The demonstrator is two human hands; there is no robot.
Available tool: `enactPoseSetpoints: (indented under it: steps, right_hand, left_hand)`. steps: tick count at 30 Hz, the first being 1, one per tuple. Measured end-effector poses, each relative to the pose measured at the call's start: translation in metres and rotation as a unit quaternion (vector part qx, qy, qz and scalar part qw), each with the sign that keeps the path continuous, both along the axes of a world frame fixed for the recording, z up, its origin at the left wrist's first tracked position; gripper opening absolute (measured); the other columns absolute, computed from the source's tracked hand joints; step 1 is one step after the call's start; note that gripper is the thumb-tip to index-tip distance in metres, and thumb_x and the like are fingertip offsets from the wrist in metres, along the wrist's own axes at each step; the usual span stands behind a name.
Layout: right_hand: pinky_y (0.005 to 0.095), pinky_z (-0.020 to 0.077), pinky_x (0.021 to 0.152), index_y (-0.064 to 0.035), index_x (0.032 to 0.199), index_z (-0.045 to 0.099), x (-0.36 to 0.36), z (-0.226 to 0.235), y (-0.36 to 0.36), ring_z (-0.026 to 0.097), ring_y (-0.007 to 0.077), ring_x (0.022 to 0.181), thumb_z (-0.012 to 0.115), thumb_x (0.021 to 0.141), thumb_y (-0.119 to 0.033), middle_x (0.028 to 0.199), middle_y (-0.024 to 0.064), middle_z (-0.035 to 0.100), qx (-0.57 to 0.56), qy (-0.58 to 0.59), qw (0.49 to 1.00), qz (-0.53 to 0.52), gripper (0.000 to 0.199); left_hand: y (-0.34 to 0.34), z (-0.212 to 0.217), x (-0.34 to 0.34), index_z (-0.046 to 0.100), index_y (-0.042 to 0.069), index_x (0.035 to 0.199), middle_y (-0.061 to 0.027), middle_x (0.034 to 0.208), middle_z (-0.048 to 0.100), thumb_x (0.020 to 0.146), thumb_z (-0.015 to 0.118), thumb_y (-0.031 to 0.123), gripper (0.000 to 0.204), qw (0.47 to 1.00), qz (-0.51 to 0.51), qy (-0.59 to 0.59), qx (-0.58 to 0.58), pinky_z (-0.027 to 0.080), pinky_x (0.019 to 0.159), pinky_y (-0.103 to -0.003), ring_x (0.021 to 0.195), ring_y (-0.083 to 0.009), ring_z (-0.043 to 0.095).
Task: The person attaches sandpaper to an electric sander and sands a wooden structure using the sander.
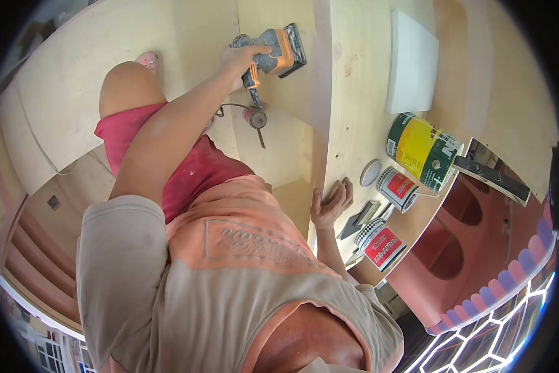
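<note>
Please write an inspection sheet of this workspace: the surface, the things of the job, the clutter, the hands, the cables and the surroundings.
Surface: pale plywood panels, bare.
Job's things: orange electric sander on the plywood.
Clutter: large green-yellow can, two small red-labelled tins, round lid, putty knife, white board.
Hands: left hand grips the sander; right hand rests flat on the panel edge.
Cables: sander cord hangs down, looped.
Surroundings: red curved furniture, hexagon lights.

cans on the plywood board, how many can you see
3. A large green and yellow can lies near the board's right edge, a small red and white can sits just below it, and another small red and white can is nearest the person. Others may be hidden.
</note>
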State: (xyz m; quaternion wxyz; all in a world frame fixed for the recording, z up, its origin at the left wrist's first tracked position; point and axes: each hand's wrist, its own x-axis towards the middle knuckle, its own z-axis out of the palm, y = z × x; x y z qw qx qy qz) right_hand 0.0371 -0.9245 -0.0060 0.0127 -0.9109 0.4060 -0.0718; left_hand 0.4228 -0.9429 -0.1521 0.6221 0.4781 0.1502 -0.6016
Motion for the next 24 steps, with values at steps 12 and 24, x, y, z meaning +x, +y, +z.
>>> enactPoseSetpoints:
  steps: [12, 24]
  right_hand:
    - [0.0482, 0.0268, 0.099, -0.0015, 0.123, 0.046, -0.002, 0.001, -0.001, 0.042, 0.0385, 0.120, 0.067, 0.079, -0.034, 0.127, 0.0255, 0.046, -0.007, -0.005, 1.000, -0.003, 0.059]
    - [0.0477, 0.0258, 0.100, -0.0023, 0.124, 0.046, 0.000, 0.002, -0.002, 0.041, 0.0378, 0.120, 0.070, 0.077, -0.032, 0.128, 0.0250, 0.045, 0.004, -0.009, 1.000, -0.002, 0.061]
  left_hand:
    - [0.002, 0.015, 0.001, 0.062, 0.003, 0.091, -0.0072, 0.079, 0.064, 0.069, 0.078, 0.016, 0.030, 0.986, -0.041, -0.159, -0.002, 0.050, 0.053, -0.028, 0.064, -0.0152, 0.060]
    - [-0.019, -0.021, 0.038, 0.037, -0.003, 0.123, -0.0160, 0.107, 0.058, 0.054, 0.088, 0.013, 0.087, 0.947, -0.018, -0.316, 0.049, 0.055, 0.070, -0.042, 0.093, -0.0242, 0.063]
